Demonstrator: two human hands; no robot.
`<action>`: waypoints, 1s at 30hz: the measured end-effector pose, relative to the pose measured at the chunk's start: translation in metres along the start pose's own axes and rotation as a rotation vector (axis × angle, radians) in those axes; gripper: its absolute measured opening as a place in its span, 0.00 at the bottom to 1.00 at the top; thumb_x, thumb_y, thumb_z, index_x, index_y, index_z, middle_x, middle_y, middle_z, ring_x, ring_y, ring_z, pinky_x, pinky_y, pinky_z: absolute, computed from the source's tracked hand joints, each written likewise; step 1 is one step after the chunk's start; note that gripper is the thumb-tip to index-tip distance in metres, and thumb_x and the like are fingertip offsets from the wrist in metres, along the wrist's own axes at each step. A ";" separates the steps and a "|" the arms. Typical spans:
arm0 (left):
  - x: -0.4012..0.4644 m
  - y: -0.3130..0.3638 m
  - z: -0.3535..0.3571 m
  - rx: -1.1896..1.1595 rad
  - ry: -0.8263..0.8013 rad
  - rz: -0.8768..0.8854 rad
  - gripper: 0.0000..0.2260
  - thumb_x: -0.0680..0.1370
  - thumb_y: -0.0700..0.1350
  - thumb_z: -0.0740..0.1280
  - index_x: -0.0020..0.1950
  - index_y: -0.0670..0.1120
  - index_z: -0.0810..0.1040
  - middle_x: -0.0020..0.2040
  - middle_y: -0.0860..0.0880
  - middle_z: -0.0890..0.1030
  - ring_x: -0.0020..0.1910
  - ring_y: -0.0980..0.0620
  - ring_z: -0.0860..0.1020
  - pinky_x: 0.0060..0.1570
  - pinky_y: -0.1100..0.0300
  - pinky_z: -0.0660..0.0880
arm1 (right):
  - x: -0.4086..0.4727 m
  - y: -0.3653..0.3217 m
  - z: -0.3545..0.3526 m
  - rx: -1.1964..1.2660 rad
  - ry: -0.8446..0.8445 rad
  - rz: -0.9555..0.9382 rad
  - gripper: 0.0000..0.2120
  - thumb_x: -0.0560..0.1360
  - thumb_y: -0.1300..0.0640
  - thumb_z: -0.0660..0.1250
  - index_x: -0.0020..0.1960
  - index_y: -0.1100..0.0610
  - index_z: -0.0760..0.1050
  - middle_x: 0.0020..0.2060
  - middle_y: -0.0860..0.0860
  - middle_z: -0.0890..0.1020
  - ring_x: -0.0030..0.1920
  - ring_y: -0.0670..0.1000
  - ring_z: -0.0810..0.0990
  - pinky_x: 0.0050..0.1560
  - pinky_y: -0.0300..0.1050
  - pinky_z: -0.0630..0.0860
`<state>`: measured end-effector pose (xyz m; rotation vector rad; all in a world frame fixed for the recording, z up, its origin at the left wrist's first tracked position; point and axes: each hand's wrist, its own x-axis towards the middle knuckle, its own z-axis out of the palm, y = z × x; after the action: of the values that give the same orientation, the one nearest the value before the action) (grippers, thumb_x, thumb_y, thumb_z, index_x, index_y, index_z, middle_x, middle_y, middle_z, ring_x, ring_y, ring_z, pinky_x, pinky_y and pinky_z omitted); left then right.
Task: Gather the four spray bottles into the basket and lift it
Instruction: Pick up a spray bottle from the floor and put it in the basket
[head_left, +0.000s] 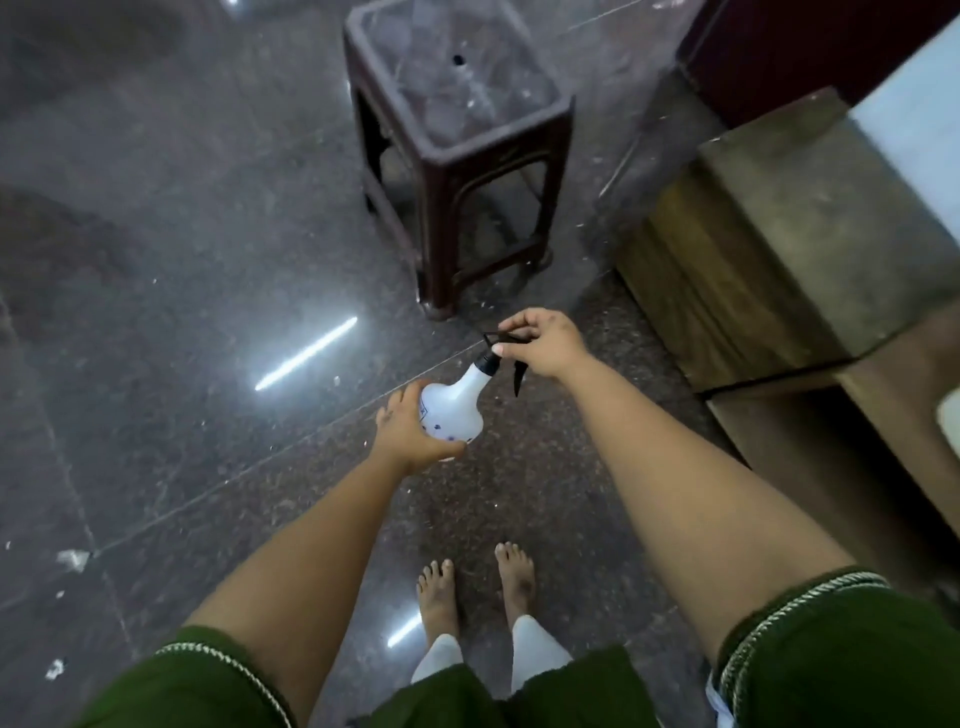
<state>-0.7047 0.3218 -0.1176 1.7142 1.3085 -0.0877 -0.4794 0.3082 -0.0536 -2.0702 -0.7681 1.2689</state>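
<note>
A white spray bottle (457, 402) with a black trigger head is held tilted in the air above the floor, in the middle of the view. My left hand (408, 431) cups its wide base from below and the left. My right hand (543, 340) pinches the black spray head at the top. Small blue marks show on the bottle's belly. No basket and no other spray bottles are in view.
A dark brown plastic stool (457, 150) stands on the polished stone floor just beyond the hands. A wooden bench or box (769, 249) runs along the right side. My bare feet (472, 587) are below the bottle. Open floor lies to the left.
</note>
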 end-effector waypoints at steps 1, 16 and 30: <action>-0.006 0.017 -0.001 0.017 -0.009 0.031 0.39 0.60 0.56 0.77 0.67 0.56 0.65 0.62 0.49 0.69 0.61 0.46 0.67 0.60 0.47 0.67 | -0.013 -0.003 -0.017 0.077 0.055 0.005 0.13 0.66 0.62 0.77 0.48 0.55 0.78 0.50 0.57 0.83 0.51 0.54 0.82 0.50 0.50 0.81; -0.075 0.205 0.027 0.252 -0.149 0.370 0.37 0.56 0.62 0.75 0.60 0.56 0.65 0.52 0.54 0.75 0.50 0.50 0.76 0.48 0.54 0.75 | -0.164 0.040 -0.155 0.785 0.588 0.068 0.04 0.74 0.56 0.70 0.40 0.51 0.78 0.45 0.53 0.82 0.49 0.55 0.81 0.46 0.47 0.73; -0.066 0.390 0.190 0.465 -0.377 0.567 0.50 0.55 0.70 0.73 0.70 0.54 0.59 0.64 0.52 0.71 0.61 0.47 0.72 0.55 0.53 0.72 | -0.224 0.157 -0.352 0.965 0.858 0.165 0.04 0.76 0.57 0.68 0.51 0.54 0.76 0.50 0.53 0.79 0.51 0.53 0.78 0.55 0.51 0.77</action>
<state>-0.3410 0.1484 0.0572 2.2673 0.5158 -0.3878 -0.2173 -0.0227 0.0915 -1.5808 0.3645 0.4990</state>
